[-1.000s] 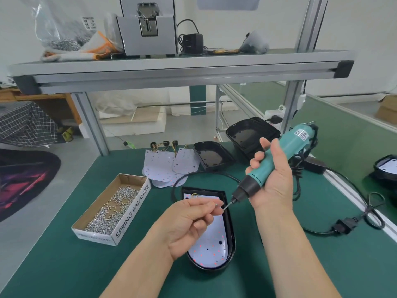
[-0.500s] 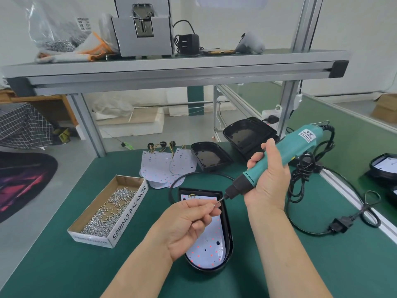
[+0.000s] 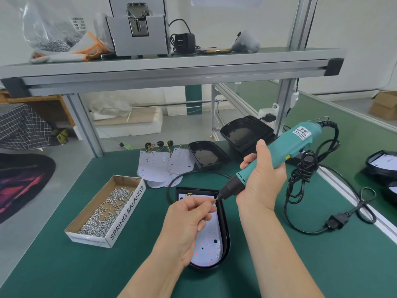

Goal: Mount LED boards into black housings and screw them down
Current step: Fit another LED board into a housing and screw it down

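Lowered to a flatter tilt than a second ago, the electric screwdriver [image 3: 285,147] sits in my right hand [image 3: 262,181], fingers wrapped round its teal barrel. My left hand [image 3: 189,220] pinches a screw [image 3: 214,201] at the bit's tip (barely visible between thumb and forefinger). Beneath them, the black housing [image 3: 226,233], LED board [image 3: 206,252] seated inside, lies near the front edge of the green surface [image 3: 64,265], mid-width. The box of screws [image 3: 126,211] stands toward the left edge.

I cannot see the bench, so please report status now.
Right hand grips screwdriver. Left hand pinches screw at bit. LED board lies in housing. Cord behind housing, not blocking.
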